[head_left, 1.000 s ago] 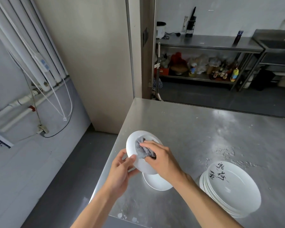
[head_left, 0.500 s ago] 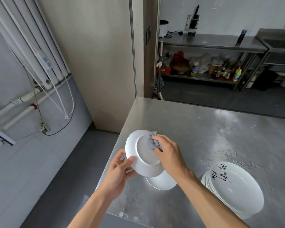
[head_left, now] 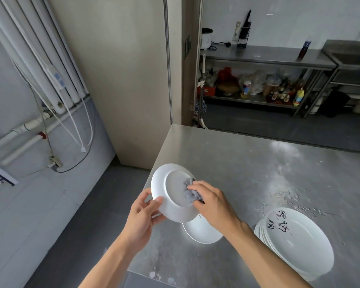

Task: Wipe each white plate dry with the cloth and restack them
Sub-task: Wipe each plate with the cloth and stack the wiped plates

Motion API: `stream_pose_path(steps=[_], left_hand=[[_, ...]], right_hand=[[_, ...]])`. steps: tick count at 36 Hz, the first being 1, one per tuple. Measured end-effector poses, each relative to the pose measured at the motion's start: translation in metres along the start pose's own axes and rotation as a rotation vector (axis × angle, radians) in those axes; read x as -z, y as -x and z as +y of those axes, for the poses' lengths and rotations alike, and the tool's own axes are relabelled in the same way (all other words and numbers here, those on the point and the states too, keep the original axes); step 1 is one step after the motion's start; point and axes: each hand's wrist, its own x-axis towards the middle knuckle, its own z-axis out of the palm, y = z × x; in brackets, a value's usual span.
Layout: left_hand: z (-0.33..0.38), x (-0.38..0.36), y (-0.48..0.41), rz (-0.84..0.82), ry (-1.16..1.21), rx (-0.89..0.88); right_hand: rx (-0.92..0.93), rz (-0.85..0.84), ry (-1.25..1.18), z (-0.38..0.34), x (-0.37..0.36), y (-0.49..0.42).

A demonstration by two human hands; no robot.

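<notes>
A person stands at the corner of a shiny metal table (head_left: 247, 173) and holds one white plate (head_left: 170, 196) up in the air over the table's near left edge. The plate is tipped, so its bottom side with the round ring faces the person. The left hand (head_left: 142, 217) grips the plate at its lower left rim, with the thumb (head_left: 157, 201) lying on the bottom side and the other fingers curled round behind it. The right hand (head_left: 214, 204) has its fingers curled round a bunched grey cloth (head_left: 190, 192) and presses it onto the bottom of the plate, near the right side of the ring. Just under the held plate, a second plate (head_left: 202, 233) lies flat on the table, partly hidden by the right wrist. To the right, near the table's front edge, sits a stack of plates (head_left: 303, 250), and the top one has black writing (head_left: 279, 223) on it. Some water drops (head_left: 285, 196) lie on the table just behind the stack. Far back stands a metal shelf (head_left: 264, 59) with bottles (head_left: 285, 94) on its lower board. White pipes (head_left: 29, 48) run along the wall on the left.
</notes>
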Motion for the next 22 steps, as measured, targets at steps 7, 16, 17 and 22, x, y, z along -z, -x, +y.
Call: stream_pose_path(steps=[7,16,17,22], left_hand=[[-0.002,-0.005,0.004,-0.068,-0.054,0.012],[-0.007,-0.019,0.004,-0.152,-0.176,-0.028],[-0.008,-0.020,0.003,-0.144,-0.177,-0.028],[-0.006,-0.022,-0.001,-0.085,-0.140,-0.058]], right_hand=[[-0.209,0.214,-0.110,0.009,0.004,-0.019],[-0.055,0.145,-0.273,-0.025,0.002,-0.037],[-0.005,0.127,-0.252,-0.030,0.000,-0.037],[0.199,0.008,-0.194,-0.047,-0.009,-0.027]])
